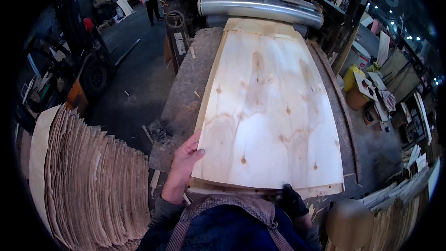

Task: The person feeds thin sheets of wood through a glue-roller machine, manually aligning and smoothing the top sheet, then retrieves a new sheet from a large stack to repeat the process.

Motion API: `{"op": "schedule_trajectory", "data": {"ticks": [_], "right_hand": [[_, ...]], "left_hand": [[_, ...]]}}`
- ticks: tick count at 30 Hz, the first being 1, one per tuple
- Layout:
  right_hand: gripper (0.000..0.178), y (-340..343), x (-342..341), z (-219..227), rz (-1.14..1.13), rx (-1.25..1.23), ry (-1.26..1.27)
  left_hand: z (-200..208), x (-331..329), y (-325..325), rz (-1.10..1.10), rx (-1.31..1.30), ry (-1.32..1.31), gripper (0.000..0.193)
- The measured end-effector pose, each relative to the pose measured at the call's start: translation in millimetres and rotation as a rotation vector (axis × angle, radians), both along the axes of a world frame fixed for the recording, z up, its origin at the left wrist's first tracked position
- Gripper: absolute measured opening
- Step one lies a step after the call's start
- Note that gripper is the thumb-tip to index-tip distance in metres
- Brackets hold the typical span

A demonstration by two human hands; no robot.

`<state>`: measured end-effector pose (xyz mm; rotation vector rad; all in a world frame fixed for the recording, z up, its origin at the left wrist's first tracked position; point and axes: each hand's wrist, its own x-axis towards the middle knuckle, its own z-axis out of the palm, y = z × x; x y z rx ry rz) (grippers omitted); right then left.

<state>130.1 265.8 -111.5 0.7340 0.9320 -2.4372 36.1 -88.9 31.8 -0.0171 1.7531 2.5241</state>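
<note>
A pale, knotty wood veneer sheet [274, 107] lies on a stack of sheets in front of me, its far end close to a large metal roller [260, 8]. My left hand [186, 158], bare, is closed on the sheet's left edge near the close corner, thumb on top. At the near edge, right of the middle, my right hand [291, 201] in a black glove grips the sheet; part of its fingers is hidden. The lower sheets [325, 189] show just past the top one's near edge.
A tall stack of veneer [97, 181] stands at my left, with more sheets [395, 209] at the lower right. The worn table [181, 97] has a raised rail [341, 107] along its right. A forklift [93, 74] and a person [150, 0] are far left.
</note>
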Motion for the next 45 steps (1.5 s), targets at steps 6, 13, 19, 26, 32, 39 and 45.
{"op": "schedule_trajectory", "data": {"ticks": [6,13,19,26,32,39,45], "right_hand": [[0.023,4,-18,4,0.134,0.775,0.44],[0.032,-12,-130,34,-0.133,0.226,0.27],[0.013,-4,-243,0,-0.167,-0.173,0.504],[0.029,-33,-239,10,-0.047,-0.188,0.431],[0.041,-45,-140,2,0.272,-0.228,0.395],[0.04,-45,-43,35,0.356,-0.2,0.236],[0.033,1,-10,-20,0.24,-0.251,0.143]], "left_hand": [[-20,-9,-20,0.048,-0.096,-0.053,0.062],[-130,-13,-27,0.055,-1.179,-0.06,0.07],[-149,-5,-13,0.089,-1.345,-0.011,0.074],[-157,-7,-29,0.112,-1.071,-0.058,0.068],[-140,-12,-38,0.04,-0.266,-0.083,0.058],[-52,-1,-6,0.024,-0.175,-0.067,0.056],[-6,-4,-1,0.014,-0.137,-0.002,0.057]]}}
